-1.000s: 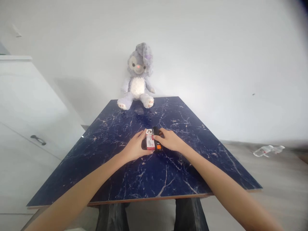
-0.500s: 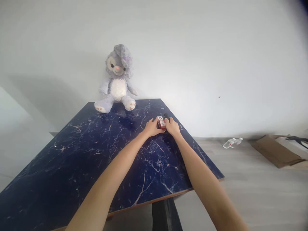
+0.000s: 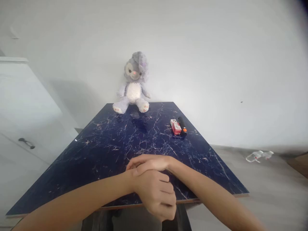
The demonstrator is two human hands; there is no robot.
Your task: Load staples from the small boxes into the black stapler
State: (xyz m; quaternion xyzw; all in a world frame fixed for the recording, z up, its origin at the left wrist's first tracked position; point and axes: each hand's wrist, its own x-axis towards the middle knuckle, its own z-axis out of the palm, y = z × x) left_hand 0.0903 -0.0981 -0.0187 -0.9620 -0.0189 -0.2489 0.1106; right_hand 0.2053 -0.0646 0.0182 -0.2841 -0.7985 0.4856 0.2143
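Near the table's front edge, my left hand [image 3: 157,194] is curled into a fist, knuckles up, with no object showing in it. My right hand [image 3: 149,163] lies across the left wrist, its fingers wrapped around it. Farther back on the right side of the table sits a small red-and-white box [image 3: 175,127]. Right beside the box lies a long black object [image 3: 182,125] with an orange patch at its near end; its kind is unclear. Both hands are apart from these two things.
A lilac plush toy [image 3: 133,91] sits at the back of the blue marbled table [image 3: 101,154], against the wall. A white cabinet [image 3: 31,118] with a dark handle stands at left. Clear plastic bottles [image 3: 258,156] and part of a cardboard box [image 3: 299,164] lie on the floor at right.
Both hands have let go of the red-and-white box and black object and come back toward me. My right hand now clasps the left wrist. The view has swung left.
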